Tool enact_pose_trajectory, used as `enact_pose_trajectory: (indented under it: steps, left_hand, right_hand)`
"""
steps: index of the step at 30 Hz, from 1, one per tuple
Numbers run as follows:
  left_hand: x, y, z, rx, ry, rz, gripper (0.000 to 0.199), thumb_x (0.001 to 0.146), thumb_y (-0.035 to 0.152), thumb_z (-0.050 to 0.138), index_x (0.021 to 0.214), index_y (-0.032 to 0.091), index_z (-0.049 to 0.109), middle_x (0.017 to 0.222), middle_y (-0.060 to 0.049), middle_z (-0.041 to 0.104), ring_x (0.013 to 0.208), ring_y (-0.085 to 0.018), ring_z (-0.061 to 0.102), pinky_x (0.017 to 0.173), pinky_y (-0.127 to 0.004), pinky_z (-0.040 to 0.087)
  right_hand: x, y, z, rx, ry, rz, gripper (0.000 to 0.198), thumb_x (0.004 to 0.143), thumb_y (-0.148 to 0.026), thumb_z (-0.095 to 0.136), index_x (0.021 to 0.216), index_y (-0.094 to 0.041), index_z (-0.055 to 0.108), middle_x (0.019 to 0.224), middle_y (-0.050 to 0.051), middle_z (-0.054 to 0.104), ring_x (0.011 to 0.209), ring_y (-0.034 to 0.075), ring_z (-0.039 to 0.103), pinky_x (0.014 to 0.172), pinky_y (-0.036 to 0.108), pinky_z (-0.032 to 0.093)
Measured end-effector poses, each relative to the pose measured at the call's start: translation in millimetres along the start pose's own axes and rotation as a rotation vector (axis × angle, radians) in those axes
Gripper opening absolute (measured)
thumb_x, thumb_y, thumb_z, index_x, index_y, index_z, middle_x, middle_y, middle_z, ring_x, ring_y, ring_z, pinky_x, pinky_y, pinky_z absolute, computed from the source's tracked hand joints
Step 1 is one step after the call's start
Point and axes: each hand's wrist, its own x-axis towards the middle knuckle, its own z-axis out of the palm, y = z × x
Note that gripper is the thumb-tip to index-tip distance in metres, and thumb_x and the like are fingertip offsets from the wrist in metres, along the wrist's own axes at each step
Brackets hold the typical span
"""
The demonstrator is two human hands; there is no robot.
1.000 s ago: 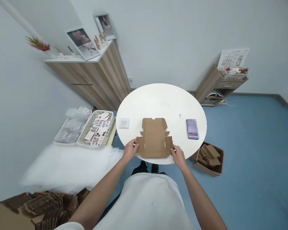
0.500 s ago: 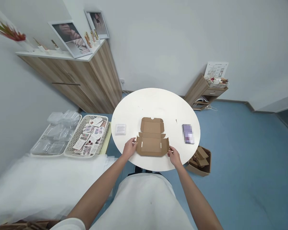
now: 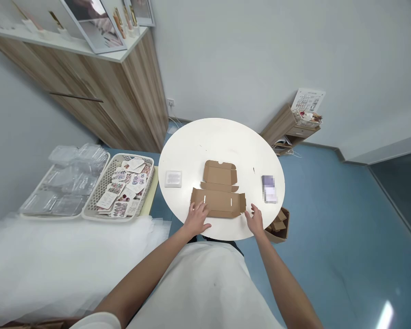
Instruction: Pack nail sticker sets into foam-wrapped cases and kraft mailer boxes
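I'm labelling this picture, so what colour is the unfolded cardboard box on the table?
Plain brown; the cardboard box shows best in the head view.

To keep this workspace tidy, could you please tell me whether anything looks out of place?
Nothing looks spilled or torn. One oddity: a dark speck on the round white table, right of the cardboard box blank, too small to identify. The printed cards in the perforated basket overlap at varied angles, so they look jumbled.

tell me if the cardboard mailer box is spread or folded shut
Spread open: the cardboard mailer box lies on the round table, its lid panel stretched beyond the base.
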Motion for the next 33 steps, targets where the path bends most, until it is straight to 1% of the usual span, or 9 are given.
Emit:
enact_pose_trajectory:
  steps: [5, 9, 11, 14, 18, 21, 25, 29, 33]
  left_hand:
    - [13.9, 4.5, 4.8, 0.073, -0.081, -0.003, 0.045, 0.067, 0.031, 0.061, 0.109, 0.021, 0.048, 0.120, -0.011, 0.046, 0.119, -0.027, 0.032, 0.099, -0.050, 0.013]
    - [21.1, 7.9, 5.3, 0.094, -0.148, -0.033, 0.047, 0.068, 0.029, 0.060, 0.112, 0.022, 0.044, 0.119, -0.009, 0.045, 0.116, -0.026, 0.036, 0.100, -0.049, 0.014]
    - [24.2, 9.2, 4.5, 0.106, -0.158, -0.050, 0.051, 0.068, 0.029, 0.059, 0.115, 0.022, 0.041, 0.122, -0.010, 0.043, 0.118, -0.027, 0.034, 0.100, -0.048, 0.015]
    - [30.0, 10.7, 2.8, 0.142, -0.158, -0.085, 0.061, 0.066, 0.032, 0.061, 0.121, 0.021, 0.036, 0.130, -0.012, 0.036, 0.124, -0.028, 0.025, 0.100, -0.048, 0.015]
    - [40.6, 12.0, 0.7, 0.192, -0.185, -0.150, 0.079, 0.061, 0.038, 0.064, 0.129, 0.019, 0.027, 0.136, -0.014, 0.028, 0.128, -0.030, 0.016, 0.101, -0.049, 0.014]
    - [49.1, 12.6, -0.6, 0.226, -0.216, -0.174, 0.091, 0.059, 0.040, 0.064, 0.134, 0.019, 0.018, 0.140, -0.015, 0.020, 0.129, -0.031, 0.010, 0.101, -0.050, 0.011]
    - [58.7, 13.1, -2.2, 0.264, -0.260, -0.186, 0.103, 0.055, 0.040, 0.066, 0.136, 0.017, 0.007, 0.143, -0.015, 0.008, 0.130, -0.031, 0.000, 0.101, -0.051, 0.007]
    - [64.4, 13.5, -4.6, 0.291, -0.288, -0.190, 0.112, 0.050, 0.043, 0.068, 0.137, 0.014, 0.003, 0.144, -0.015, 0.002, 0.130, -0.032, -0.008, 0.102, -0.051, 0.003]
    - [69.8, 11.3, -9.2, 0.331, -0.260, -0.155, 0.119, 0.046, 0.047, 0.069, 0.137, 0.013, 0.000, 0.144, -0.014, -0.004, 0.129, -0.031, -0.015, 0.102, -0.051, -0.001]
  right_hand:
    - [34.5, -21.2, -4.0, 0.000, -0.084, -0.046, 0.059, 0.075, -0.044, 0.041, 0.126, -0.015, 0.037, 0.123, 0.013, 0.043, 0.112, 0.024, 0.042, 0.090, 0.035, 0.037]
    - [71.8, -39.3, -2.0, 0.053, -0.182, -0.015, 0.060, 0.075, -0.047, 0.042, 0.125, -0.015, 0.038, 0.122, 0.012, 0.047, 0.111, 0.022, 0.045, 0.088, 0.033, 0.038]
    - [92.0, -48.9, 1.4, 0.094, -0.234, 0.000, 0.061, 0.075, -0.050, 0.042, 0.125, -0.014, 0.039, 0.120, 0.012, 0.049, 0.109, 0.021, 0.046, 0.086, 0.031, 0.038]
    - [120.4, -61.3, 10.2, 0.135, -0.255, -0.022, 0.059, 0.074, -0.050, 0.043, 0.121, -0.014, 0.044, 0.114, 0.011, 0.055, 0.102, 0.020, 0.051, 0.082, 0.029, 0.039]
    - [146.0, -68.5, 25.7, 0.146, -0.275, -0.023, 0.047, 0.074, -0.045, 0.044, 0.110, -0.016, 0.053, 0.095, 0.008, 0.063, 0.087, 0.018, 0.056, 0.075, 0.029, 0.040]
    - [153.4, -66.3, 33.6, 0.141, -0.277, -0.038, 0.038, 0.073, -0.037, 0.044, 0.104, -0.018, 0.055, 0.074, 0.002, 0.061, 0.072, 0.017, 0.055, 0.067, 0.028, 0.040]
    - [153.5, -61.3, 32.8, 0.133, -0.258, -0.133, 0.030, 0.072, -0.033, 0.040, 0.092, -0.019, 0.058, 0.055, -0.004, 0.048, 0.055, 0.013, 0.046, 0.057, 0.025, 0.036]
    - [148.8, -60.5, 23.9, 0.125, -0.305, -0.181, 0.022, 0.072, -0.032, 0.038, 0.075, -0.019, 0.056, 0.048, -0.006, 0.036, 0.048, 0.011, 0.035, 0.052, 0.023, 0.031]
    - [138.7, -61.8, 16.4, 0.086, -0.309, -0.214, 0.018, 0.072, -0.031, 0.038, 0.064, -0.020, 0.050, 0.047, -0.007, 0.031, 0.046, 0.009, 0.027, 0.048, 0.022, 0.028]
